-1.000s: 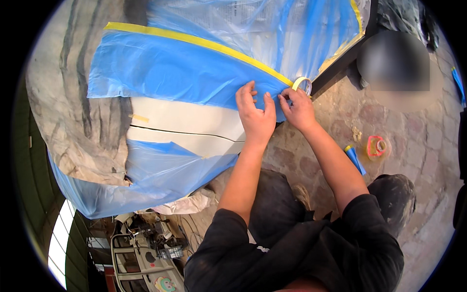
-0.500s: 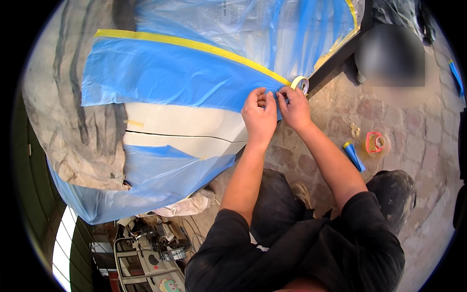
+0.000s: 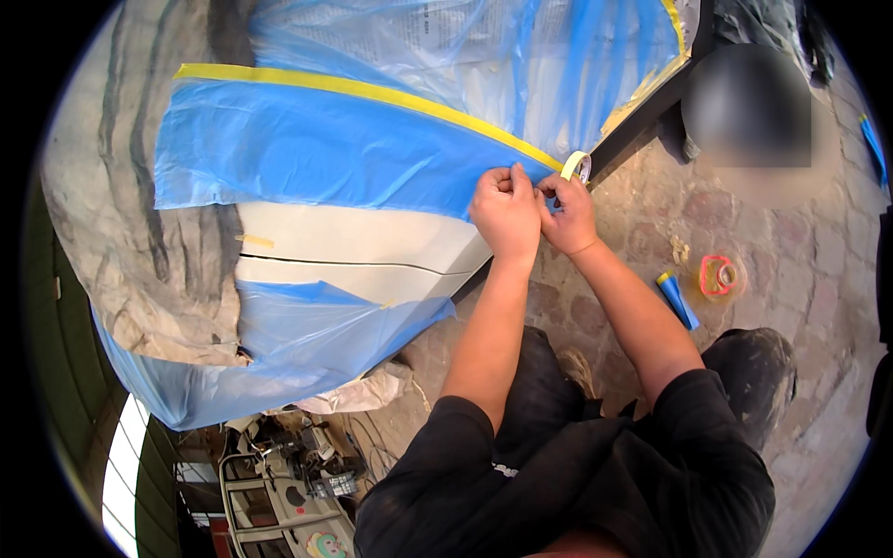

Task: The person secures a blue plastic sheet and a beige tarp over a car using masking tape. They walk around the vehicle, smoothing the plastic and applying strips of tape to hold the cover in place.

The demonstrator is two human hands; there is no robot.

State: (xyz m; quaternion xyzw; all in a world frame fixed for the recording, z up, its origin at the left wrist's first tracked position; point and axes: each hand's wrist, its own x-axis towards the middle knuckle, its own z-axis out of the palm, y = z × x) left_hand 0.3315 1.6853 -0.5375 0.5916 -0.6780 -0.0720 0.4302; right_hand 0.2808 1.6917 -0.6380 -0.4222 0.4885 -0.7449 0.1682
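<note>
A strip of blue masking film (image 3: pixel 326 149), edged along its top with yellow masking tape (image 3: pixel 372 88), lies over a white car panel (image 3: pixel 358 232). At the film's right end my left hand (image 3: pixel 505 214) is closed, with thumb and fingertips pinched at the film. Close beside it my right hand (image 3: pixel 569 219) is curled, and a bit of blue film shows between its fingers. A roll of yellow masking tape (image 3: pixel 583 166) stands on edge just above my right hand's knuckles, at the end of the tape line. Both sets of fingertips are partly hidden.
Clear sheeting (image 3: pixel 456 56) covers the panel above, and a grey stained cloth (image 3: pixel 139 186) hangs at left. On the brick floor (image 3: pixel 633 270) lie a blue film roll (image 3: pixel 677 299) and a red-and-clear tape dispenser (image 3: pixel 718 276). A car door panel (image 3: pixel 279 502) is lower left.
My left hand has moved right, up against my right hand, and its fingers have drawn together. My right hand has turned slightly and the tape roll has tilted. The film has shifted a little.
</note>
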